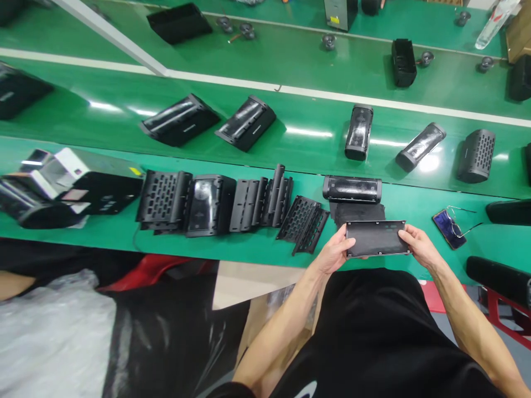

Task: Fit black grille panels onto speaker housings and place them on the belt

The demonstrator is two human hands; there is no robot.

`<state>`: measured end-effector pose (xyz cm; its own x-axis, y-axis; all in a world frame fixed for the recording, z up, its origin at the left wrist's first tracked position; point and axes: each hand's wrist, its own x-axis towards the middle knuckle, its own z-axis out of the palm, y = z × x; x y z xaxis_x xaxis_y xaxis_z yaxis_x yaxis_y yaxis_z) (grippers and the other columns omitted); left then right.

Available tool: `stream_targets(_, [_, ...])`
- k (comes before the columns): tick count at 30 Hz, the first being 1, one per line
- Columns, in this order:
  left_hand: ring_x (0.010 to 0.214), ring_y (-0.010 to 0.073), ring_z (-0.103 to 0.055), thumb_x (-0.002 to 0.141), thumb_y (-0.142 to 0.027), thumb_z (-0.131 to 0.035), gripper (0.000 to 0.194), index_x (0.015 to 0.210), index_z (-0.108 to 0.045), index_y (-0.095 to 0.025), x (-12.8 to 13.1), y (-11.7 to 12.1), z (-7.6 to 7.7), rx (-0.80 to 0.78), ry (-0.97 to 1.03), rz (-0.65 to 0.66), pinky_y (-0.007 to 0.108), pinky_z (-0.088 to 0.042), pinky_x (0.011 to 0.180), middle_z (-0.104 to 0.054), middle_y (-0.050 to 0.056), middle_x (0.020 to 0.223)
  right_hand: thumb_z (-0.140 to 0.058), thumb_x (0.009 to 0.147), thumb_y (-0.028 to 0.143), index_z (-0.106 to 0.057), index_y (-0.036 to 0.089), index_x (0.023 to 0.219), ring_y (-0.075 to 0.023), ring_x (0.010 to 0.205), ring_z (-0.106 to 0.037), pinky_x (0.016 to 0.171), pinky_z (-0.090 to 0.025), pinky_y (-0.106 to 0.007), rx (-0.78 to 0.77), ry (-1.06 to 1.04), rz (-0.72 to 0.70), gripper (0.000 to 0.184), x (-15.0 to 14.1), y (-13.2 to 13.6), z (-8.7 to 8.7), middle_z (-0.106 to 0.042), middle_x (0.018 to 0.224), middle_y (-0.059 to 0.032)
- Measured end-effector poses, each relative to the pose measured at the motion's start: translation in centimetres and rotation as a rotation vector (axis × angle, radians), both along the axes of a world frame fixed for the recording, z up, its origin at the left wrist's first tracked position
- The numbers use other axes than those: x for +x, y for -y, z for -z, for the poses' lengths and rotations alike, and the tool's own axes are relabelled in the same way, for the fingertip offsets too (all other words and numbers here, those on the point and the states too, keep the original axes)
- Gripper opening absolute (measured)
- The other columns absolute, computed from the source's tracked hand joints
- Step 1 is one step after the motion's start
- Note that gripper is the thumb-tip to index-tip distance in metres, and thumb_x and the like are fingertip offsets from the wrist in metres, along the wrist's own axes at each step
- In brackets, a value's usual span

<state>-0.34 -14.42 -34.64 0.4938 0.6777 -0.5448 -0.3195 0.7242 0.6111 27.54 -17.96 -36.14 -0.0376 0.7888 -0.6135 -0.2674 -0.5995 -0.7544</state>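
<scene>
I hold a flat black rectangular panel [376,239] level above the near edge of the green bench [257,243]. My left hand [335,251] grips its left end and my right hand [417,244] grips its right end, fingers curled on the edges. Just beyond the panel lies a black cloth piece [359,213] and a black speaker [352,188] on its side. To the left sit loose black grille parts [304,223].
Stacked grille shells [261,200] and speaker housings [207,204] line the bench to the left. Several speakers [359,132] rest on the green conveyor [290,110] behind. A phone with glasses [450,226] lies right of my hands. Bubble wrap [53,337] is at lower left.
</scene>
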Motion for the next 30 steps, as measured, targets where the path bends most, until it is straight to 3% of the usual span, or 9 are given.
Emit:
stream_targets(5, [0.108,0.0353,-0.077,0.077,-0.030,-0.092,0.076,0.146,-0.062,-0.023,-0.3,-0.7,-0.1,0.061,0.054,0.080,0.042,-0.068,0.080,-0.072,0.018,0.137,-0.093,0.066,0.070,-0.067,0.021,0.088,-0.0176,0.065,-0.062,0.066,-0.051,-0.029,-0.021,-0.009,-0.009,0.059,0.5,-0.9,-0.1,-0.072,0.075,-0.0007])
stream_targets(17, [0.111,0.0358,-0.077,0.071,-0.033,-0.096,0.078,0.142,-0.065,-0.025,0.1,-2.5,-0.4,-0.034,0.049,0.057,0.046,-0.067,0.087,-0.074,0.016,0.134,-0.100,0.062,0.062,-0.068,0.022,0.085,-0.0150,0.064,-0.061,0.067,-0.053,-0.028,-0.074,-0.118,0.038,0.056,1.6,-3.1,-0.3,-0.071,0.075,0.0012])
stream_targets(20, [0.108,0.0381,-0.078,0.075,-0.053,-0.092,0.074,0.139,-0.068,-0.023,0.1,-3.6,-0.2,-0.137,0.108,0.045,0.052,-0.066,0.087,-0.075,0.016,0.131,-0.098,0.066,0.062,-0.069,0.022,0.087,-0.0146,0.064,-0.061,0.066,-0.053,-0.027,-0.074,-0.133,0.005,0.054,2.2,-3.8,-0.3,-0.072,0.077,0.0008])
stream_targets(22, [0.107,0.0374,-0.078,0.085,-0.074,-0.075,0.072,0.130,-0.073,-0.018,0.5,-4.9,0.3,-0.227,0.150,0.057,0.050,-0.064,0.089,-0.077,0.018,0.126,-0.097,0.068,0.062,-0.070,0.022,0.091,-0.0143,0.064,-0.062,0.065,-0.052,-0.027,-0.075,-0.142,-0.051,0.054,2.4,-4.4,-0.4,-0.072,0.079,0.0003])
stream_targets(24, [0.107,0.0344,-0.078,0.093,-0.082,-0.058,0.076,0.124,-0.075,-0.014,1.4,-6.3,0.9,-0.296,0.202,0.129,0.044,-0.061,0.093,-0.079,0.018,0.121,-0.096,0.070,0.063,-0.071,0.021,0.095,-0.0142,0.064,-0.062,0.065,-0.052,-0.026,-0.070,-0.162,-0.141,0.055,2.7,-5.2,-0.7,-0.073,0.081,-0.0003])
stream_targets(28, [0.101,0.0335,-0.080,0.096,-0.064,-0.068,0.059,0.123,-0.076,-0.012,3.1,-8.1,2.3,-0.444,0.313,0.376,0.045,-0.058,0.097,-0.082,0.018,0.115,-0.090,0.079,0.064,-0.074,0.018,0.100,-0.0133,0.065,-0.062,0.062,-0.050,-0.024,-0.014,-0.103,-0.359,0.053,4.2,-8.3,-0.6,-0.072,0.082,-0.0016])
stream_targets(30, [0.097,0.0344,-0.080,0.094,-0.056,-0.074,0.051,0.118,-0.078,-0.011,3.3,-8.2,2.8,-0.474,0.321,0.389,0.049,-0.058,0.100,-0.083,0.018,0.109,-0.089,0.079,0.063,-0.075,0.019,0.107,-0.0141,0.068,-0.063,0.058,-0.048,-0.024,0.042,0.124,-0.224,0.054,5.9,-11.1,0.1,-0.073,0.088,-0.0032])
